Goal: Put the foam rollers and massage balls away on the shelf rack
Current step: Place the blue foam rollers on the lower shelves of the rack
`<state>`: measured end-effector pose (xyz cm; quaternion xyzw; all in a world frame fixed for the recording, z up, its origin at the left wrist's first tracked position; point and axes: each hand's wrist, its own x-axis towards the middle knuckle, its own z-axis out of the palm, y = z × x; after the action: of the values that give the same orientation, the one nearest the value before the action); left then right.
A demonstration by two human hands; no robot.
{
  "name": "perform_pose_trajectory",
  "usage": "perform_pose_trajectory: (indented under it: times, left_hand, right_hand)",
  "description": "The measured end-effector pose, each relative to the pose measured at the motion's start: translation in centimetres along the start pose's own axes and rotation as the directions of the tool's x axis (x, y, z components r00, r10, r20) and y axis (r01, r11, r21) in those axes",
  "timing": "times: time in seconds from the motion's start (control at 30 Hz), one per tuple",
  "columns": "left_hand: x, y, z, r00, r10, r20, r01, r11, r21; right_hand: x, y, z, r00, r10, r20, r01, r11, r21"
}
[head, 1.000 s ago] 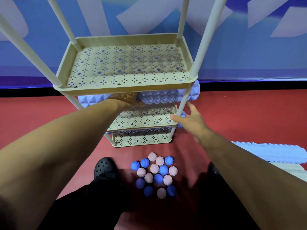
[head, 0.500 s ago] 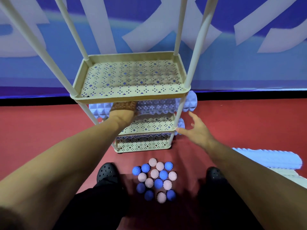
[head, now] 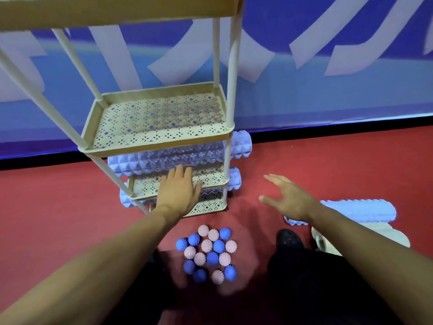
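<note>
Fingers of both hands lie straight and loose, gripping nothing: the left hand is stretched flat over the front edge of a lower tray, its fingertips at or just short of a foam roller; the right hand hovers spread above the red floor, well apart from the rack. Behind everything hangs a blue banner with pale lettering. The cream shelf rack stands on the floor against it, its perforated trays stacked on pale posts. One pale blue foam roller lies across a tray under the bare middle shelf, its ends sticking out both sides. A second roller lies on the tier below, mostly hidden. A third roller lies on the floor by the right forearm, beside a white roller. A black shoe shows near it. Spiky massage balls, blue and pink, sit clustered on the floor in front of the rack, between the arms.
</note>
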<state>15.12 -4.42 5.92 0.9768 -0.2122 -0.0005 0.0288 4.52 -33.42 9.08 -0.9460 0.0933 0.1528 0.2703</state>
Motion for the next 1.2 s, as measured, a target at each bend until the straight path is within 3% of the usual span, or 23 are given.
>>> perform_pose_trajectory:
  times: [0.13, 0.3, 0.4, 0.53, 0.63, 0.77, 0.83, 0.97, 1.1, 1.2]
  left_hand:
    - [-1.1, 5.9, 2.9, 0.993, 0.12, 0.019, -0.117, 0.986, -0.123]
    - [-0.6, 14.9, 7.7, 0.975, 0.108, 0.195, -0.045, 0.951, -0.307]
    - [0.6, 20.3, 11.1, 0.923, 0.087, 0.374, 0.128, 0.848, -0.514]
    - [3.2, 26.5, 14.9, 0.808, 0.02, 0.589, 0.466, 0.589, -0.66]
    - [5.3, 30.4, 17.4, 0.769, -0.014, 0.639, 0.584, 0.42, -0.695]
    - [7.6, 33.3, 21.0, 0.726, -0.087, 0.682, 0.654, 0.396, -0.645]
    - [8.3, 34.0, 23.2, 0.67, -0.111, 0.734, 0.711, 0.379, -0.592]
    - [8.7, 34.6, 28.5, 0.601, -0.072, 0.796, 0.777, 0.286, -0.561]
    - [8.5, 34.7, 29.9, 0.6, -0.085, 0.796, 0.797, 0.143, -0.586]
    - [8.2, 35.4, 26.7, 0.615, -0.04, 0.787, 0.786, -0.043, -0.617]
  right_hand:
    - [-1.5, 4.4, -1.8, 0.967, 0.196, 0.166, -0.194, 0.981, -0.027]
    - [-2.4, 8.9, -3.3, 0.942, 0.293, 0.166, -0.273, 0.952, -0.135]
    - [-2.7, 10.6, -4.8, 0.951, 0.305, 0.061, -0.295, 0.947, -0.126]
    - [-3.2, 12.8, -6.5, 0.963, 0.261, -0.058, -0.267, 0.957, -0.117]
    - [-3.2, 14.6, -7.2, 0.958, 0.276, -0.073, -0.282, 0.956, -0.087]
    - [-2.6, 16.3, -7.7, 0.953, 0.274, -0.13, -0.282, 0.959, -0.044]
    - [-2.6, 17.0, -8.0, 0.949, 0.274, -0.155, -0.283, 0.959, -0.036]
    - [-3.0, 18.1, -8.7, 0.943, 0.274, -0.191, -0.284, 0.958, -0.029]
    - [-3.2, 18.8, -9.2, 0.942, 0.291, -0.166, -0.299, 0.954, -0.023]
    - [-3.3, 19.0, -9.3, 0.944, 0.296, -0.148, -0.301, 0.954, -0.006]
